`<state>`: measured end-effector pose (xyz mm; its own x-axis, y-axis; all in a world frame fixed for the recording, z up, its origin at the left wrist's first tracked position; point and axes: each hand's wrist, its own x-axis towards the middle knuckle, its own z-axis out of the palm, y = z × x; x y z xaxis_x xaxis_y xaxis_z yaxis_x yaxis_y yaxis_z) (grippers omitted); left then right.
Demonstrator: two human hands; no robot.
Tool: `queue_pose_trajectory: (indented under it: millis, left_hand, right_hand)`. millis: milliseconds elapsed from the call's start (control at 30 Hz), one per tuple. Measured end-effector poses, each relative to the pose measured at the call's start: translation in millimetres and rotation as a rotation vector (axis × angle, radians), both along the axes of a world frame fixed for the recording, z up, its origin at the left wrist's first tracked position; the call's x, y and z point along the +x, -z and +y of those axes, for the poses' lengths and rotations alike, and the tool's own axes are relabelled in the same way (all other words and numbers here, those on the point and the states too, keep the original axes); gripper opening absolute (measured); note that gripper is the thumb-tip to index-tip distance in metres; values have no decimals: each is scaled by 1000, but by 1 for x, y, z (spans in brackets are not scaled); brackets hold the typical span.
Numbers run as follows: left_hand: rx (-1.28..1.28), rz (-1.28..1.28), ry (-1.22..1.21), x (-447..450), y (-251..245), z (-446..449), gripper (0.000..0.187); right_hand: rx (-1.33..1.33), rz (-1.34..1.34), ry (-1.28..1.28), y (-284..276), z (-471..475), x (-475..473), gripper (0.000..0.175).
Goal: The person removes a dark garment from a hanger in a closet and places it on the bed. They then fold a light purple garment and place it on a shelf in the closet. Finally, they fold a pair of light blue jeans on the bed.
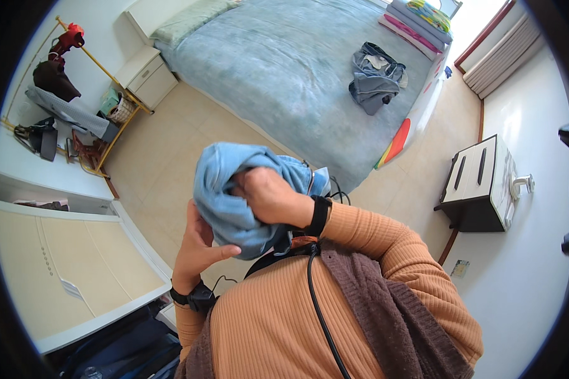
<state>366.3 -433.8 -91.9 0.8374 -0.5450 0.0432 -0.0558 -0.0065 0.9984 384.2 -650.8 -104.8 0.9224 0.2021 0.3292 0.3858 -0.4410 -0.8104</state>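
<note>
A light-blue denim garment (227, 166) is bunched up in front of my chest. My left hand (201, 244) supports it from the left and below, with the thumb along its lower edge. My right hand (268, 194) is pushed into the middle of the bundle, and its fingertips are hidden in the folds. Further off on the bed (275, 61) lies a crumpled heap of darker blue-grey denim (377, 83) with white lining showing.
Folded bedding (419, 26) is stacked at the bed's far right corner. A yellow clothes rack (116, 137) and a white nightstand (147, 78) stand at left, above a wardrobe with a cream sliding door (85, 256). A small drawer cabinet (476, 184) stands against the right wall.
</note>
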Motion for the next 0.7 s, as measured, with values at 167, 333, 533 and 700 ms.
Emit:
queue_pose_trajectory:
  millis: [167, 333, 533, 700]
  left_hand:
    - [319, -263, -440, 33, 48, -1, 85]
    - [45, 158, -422, 47, 70, -12, 51]
    - [-72, 208, -675, 61, 90, 20, 27]
    - [-85, 208, -855, 79, 135, 96, 23]
  right_hand:
    - [880, 572, -165, -17, -9, 10, 15]
    - [517, 23, -220, -36, -20, -2, 20]
    - [263, 20, -218, -56, -36, 4, 21]
    - [636, 623, -283, -101, -58, -2, 21]
